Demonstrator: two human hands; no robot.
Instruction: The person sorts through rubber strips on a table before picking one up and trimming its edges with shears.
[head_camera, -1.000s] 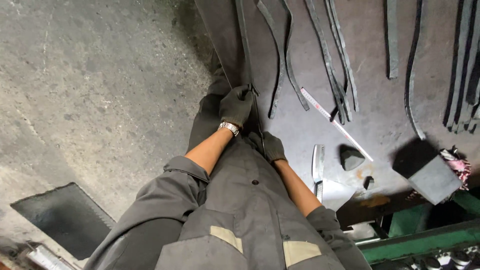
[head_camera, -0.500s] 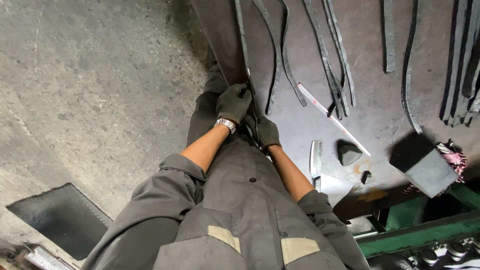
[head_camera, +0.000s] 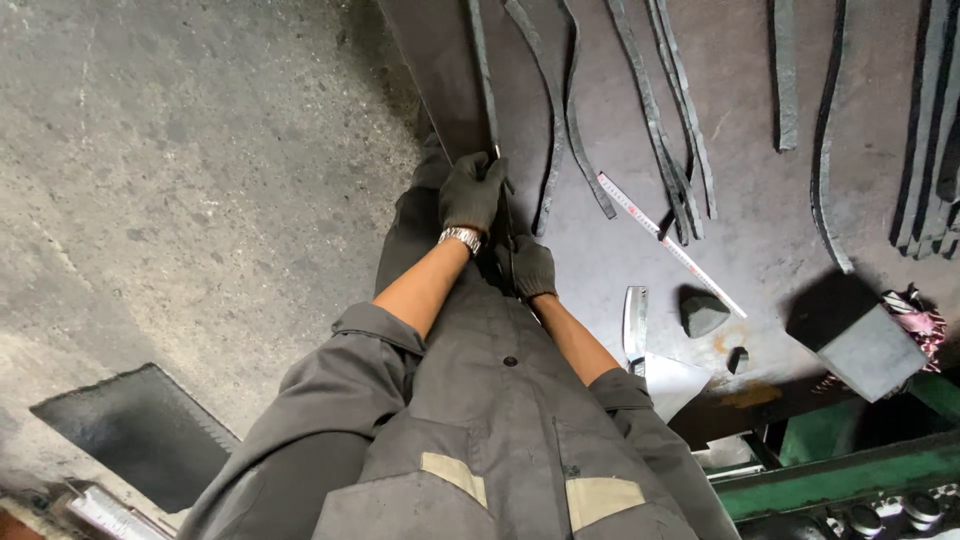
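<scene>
Gloves black on left hand (head_camera: 472, 192) and right hand (head_camera: 533, 266). Wristwatch (head_camera: 461, 237) silver. Coverall (head_camera: 480, 430) grey, beige chest patches. Steel plate (head_camera: 740, 180) dark brown-grey, orange rust spot near its lower edge. Metal strips (head_camera: 660, 120) dark grey. Tape measure (head_camera: 668, 243) white, red marks. Frame (head_camera: 830, 475) green.

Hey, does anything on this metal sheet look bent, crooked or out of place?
Yes: the cut metal strips on the steel sheet are wavy and bowed, not straight. The tape measure lies diagonally across them.
</scene>
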